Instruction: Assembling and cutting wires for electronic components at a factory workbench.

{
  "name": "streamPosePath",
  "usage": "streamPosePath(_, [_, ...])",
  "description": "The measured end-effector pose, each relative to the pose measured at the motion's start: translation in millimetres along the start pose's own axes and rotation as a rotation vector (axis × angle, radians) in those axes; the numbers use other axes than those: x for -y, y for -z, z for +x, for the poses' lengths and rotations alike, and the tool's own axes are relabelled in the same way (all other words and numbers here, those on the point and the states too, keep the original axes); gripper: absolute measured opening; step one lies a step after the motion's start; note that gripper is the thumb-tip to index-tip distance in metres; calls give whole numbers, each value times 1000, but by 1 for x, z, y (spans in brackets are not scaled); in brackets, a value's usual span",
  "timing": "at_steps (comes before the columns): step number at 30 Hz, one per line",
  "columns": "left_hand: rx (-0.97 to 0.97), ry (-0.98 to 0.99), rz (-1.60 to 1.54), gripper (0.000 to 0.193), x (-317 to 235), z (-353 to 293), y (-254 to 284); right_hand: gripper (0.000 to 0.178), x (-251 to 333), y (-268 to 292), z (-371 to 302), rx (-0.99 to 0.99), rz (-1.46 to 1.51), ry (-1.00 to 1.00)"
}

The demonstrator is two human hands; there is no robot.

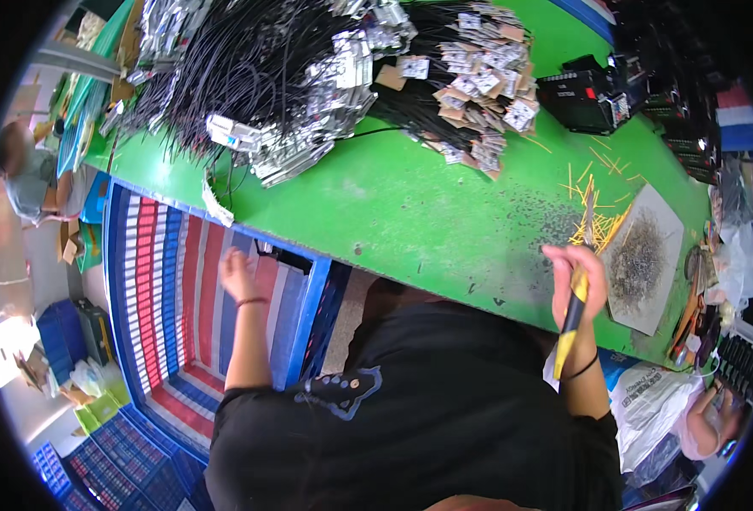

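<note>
In my right hand (582, 277) is a tool with a yellow-and-black handle (572, 325). Its narrow grey tip points away from me, over a heap of thin yellow strips (598, 226) on the green table (351, 209). A grey board (649, 255) covered with black specks lies just right of that hand. My left hand (238, 277) hangs off the table's front edge, above a large bin lined with striped red, white and blue sheeting (202, 298). Its fingers look loosely apart, with nothing visible in them.
Black cables with silver ends (308, 128) are piled at the far left. Cables with paper tags (487, 81) lie beside them. Black boxes (589, 94) stand at the far right. A white plastic bag (649, 396) is below the table's right edge. Other people sit left and right.
</note>
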State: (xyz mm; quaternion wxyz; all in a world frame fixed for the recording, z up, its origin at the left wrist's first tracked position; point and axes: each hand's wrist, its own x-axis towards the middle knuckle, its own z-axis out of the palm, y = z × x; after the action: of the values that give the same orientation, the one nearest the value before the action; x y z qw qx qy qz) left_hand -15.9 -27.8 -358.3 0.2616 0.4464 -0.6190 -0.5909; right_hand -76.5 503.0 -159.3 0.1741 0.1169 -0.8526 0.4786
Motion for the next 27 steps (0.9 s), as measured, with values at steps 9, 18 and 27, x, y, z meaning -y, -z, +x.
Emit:
streamPosePath(9, [534,-1052,129,12,-219,-120,-71,44,-27,-72,150,-90,-219,421])
streamPosePath(18, [1116,-1350,117,16,-252,-177,-169,40,-22,-74,150,-31,-477,575])
streamPosePath(27, [1197,-1124,148,9,-251,-198,-223,41,-20,-70,157,25,-358,506])
